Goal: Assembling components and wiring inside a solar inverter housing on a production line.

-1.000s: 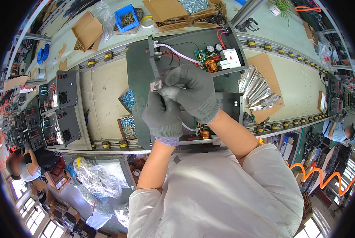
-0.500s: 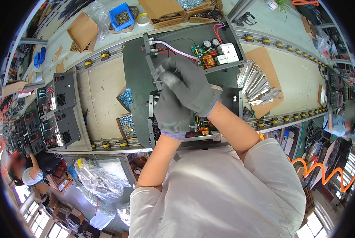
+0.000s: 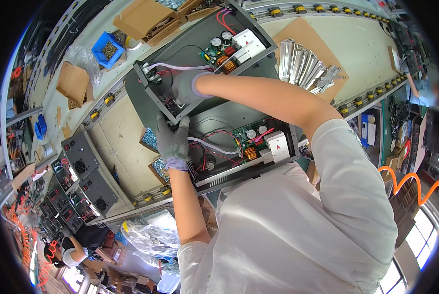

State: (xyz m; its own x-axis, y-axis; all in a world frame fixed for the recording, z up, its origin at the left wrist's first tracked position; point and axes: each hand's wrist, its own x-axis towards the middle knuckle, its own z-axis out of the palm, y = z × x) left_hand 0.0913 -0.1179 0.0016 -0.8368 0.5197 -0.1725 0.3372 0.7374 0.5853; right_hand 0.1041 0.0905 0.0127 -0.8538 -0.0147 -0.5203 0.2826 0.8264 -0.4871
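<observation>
While together 0.5 s ago, hands now apart: L hand (image 3: 173, 142) fingers gripping chassis edge (image 3: 166, 113), R hand (image 3: 185, 88) fingers inside, state unclear.

One second ago both grey-gloved hands were bunched together over the middle of the work, fingers meeting on a small part above the open dark metal chassis. They have since separated. The right hand (image 3: 186, 87) has reached forward into the farther open dark metal chassis (image 3: 190, 54), beside its white cable bundle (image 3: 173, 66). The left hand (image 3: 172, 139) has dropped to the front edge of that chassis, gripping it where it meets the nearer open chassis (image 3: 239, 142). The camera view has also shifted: the workpieces now appear larger and rotated.
</observation>
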